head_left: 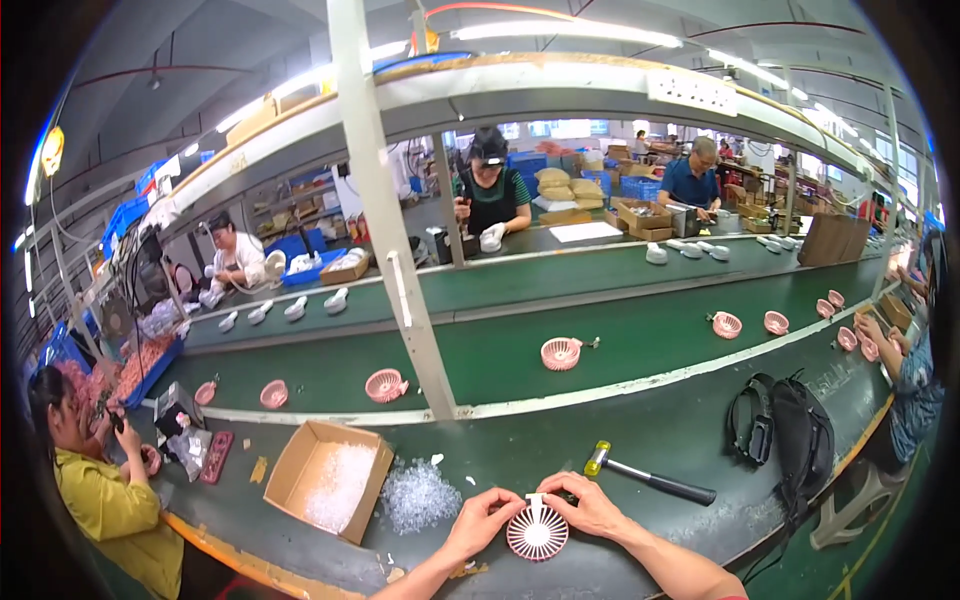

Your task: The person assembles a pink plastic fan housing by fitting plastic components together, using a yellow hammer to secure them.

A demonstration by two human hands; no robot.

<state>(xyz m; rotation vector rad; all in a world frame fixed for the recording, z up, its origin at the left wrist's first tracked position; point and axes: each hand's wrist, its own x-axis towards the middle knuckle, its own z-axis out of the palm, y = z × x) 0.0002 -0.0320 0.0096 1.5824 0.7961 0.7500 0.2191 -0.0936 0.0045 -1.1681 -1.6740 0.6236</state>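
Box of brown card (305, 455) with small clear bits (343, 487) inside, on the dark table (520, 450). Just right of it, a loose pile of clear bits (420, 497). Then a left hand (487, 520), pinching the short neck (535, 501) of a round pink-edged piece (537, 536) with white spokes, near the front of the table. On the neck's other side, a right hand (590, 507), pinching too. Next, a hammer (655, 480) with a yellow head, then a black bag (803, 430).

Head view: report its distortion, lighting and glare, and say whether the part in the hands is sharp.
Head view, distortion: the overhead shelf arches, and black fills the corners; head view, lighting: ceiling tubes glare white; head view, sharpness: the round slotted part shows distinct slats, though its bright white centre shows little detail.
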